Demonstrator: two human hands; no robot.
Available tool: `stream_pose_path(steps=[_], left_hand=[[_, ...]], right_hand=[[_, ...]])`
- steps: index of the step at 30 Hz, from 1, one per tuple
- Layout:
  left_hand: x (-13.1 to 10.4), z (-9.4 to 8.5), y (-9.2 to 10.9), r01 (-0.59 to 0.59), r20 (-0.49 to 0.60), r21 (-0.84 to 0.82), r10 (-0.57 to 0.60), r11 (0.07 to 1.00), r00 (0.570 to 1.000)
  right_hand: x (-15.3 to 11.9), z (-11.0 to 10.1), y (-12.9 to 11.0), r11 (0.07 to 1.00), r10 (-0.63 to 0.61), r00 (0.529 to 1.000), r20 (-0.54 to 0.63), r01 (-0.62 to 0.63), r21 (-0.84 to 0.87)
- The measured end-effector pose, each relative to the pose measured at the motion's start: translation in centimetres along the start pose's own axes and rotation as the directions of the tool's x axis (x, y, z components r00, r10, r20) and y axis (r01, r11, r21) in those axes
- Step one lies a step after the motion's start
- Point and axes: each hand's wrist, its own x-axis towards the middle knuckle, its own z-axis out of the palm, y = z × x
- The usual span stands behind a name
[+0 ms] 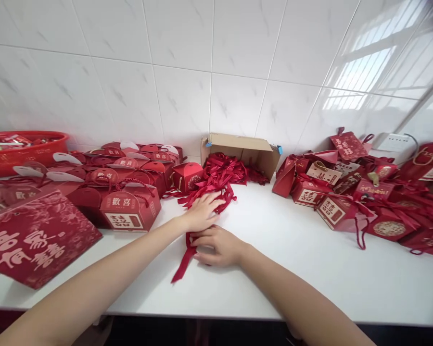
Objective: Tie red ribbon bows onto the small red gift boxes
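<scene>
A heap of dark red ribbons spills from an open cardboard box onto the white table. My left hand lies palm down over the near end of the heap, its fingers stretched out and apart. Just in front of it, my right hand is curled, thumb and fingers closing on a red ribbon. That ribbon's loose tail runs toward the table's front edge. Part of the ribbon is hidden under both hands. A small red box stands at the heap's left side.
Several red handled gift boxes crowd the left, with a large printed red bag before them and a red basket behind. More tied red boxes stand at right. A white power strip sits by the tiled wall.
</scene>
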Motion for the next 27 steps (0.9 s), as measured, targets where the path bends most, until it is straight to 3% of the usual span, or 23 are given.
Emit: stream_pose_path(steps=[1, 3, 7, 14, 16, 20, 22, 24, 27], left_hand=[[-0.5, 0.7, -0.3, -0.019, 0.052, -0.012, 0.019, 1.000, 0.998], [-1.1, 1.7, -1.6, -0.003, 0.107, -0.023, 0.005, 1.000, 0.994], [-1.5, 2.4, -3.9, 0.022, 0.139, -0.046, -0.016, 0.999, 0.990], [-1.9, 2.1, -3.6, 0.000, 0.098, -0.110, 0.011, 0.994, 0.995], [-1.9, 2.0, -3.4, 0.013, 0.090, -0.117, -0.002, 0.993, 0.996], [-2.1, 1.7, -3.3, 0.018, 0.123, -0.124, -0.003, 0.992, 0.992], [-2.4, 1.5, -3.4, 0.015, 0.161, -0.127, 0.006, 0.992, 0.987], [-2.6, 1.5, -3.4, 0.015, 0.202, -0.129, 0.011, 0.992, 0.979], [-2.9, 1.4, -3.3, 0.017, 0.239, -0.123, 0.013, 0.992, 0.971]], right_hand=[[-0.2, -0.1, 0.0, 0.999, -0.032, 0.999, -0.019, 0.032, 0.033], [-0.5, -0.4, 0.4, 0.999, 0.021, 0.997, -0.079, -0.018, 0.041], [-1.1, -1.5, 2.9, 0.959, 0.263, 0.928, -0.263, -0.282, -0.035], [-0.7, -1.8, 5.5, 0.817, 0.506, 0.808, -0.301, -0.561, -0.131], [-0.6, -1.7, 5.6, 0.741, 0.579, 0.746, -0.331, -0.650, -0.170], [-1.2, -1.9, 5.7, 0.533, 0.680, 0.564, -0.469, -0.819, -0.211], [-1.6, -2.2, 5.6, 0.476, 0.679, 0.516, -0.522, -0.851, -0.222], [-1.6, -2.5, 5.2, 0.502, 0.648, 0.552, -0.525, -0.828, -0.250], [-1.0, -2.4, 4.8, 0.670, 0.555, 0.730, -0.400, -0.677, -0.306]])
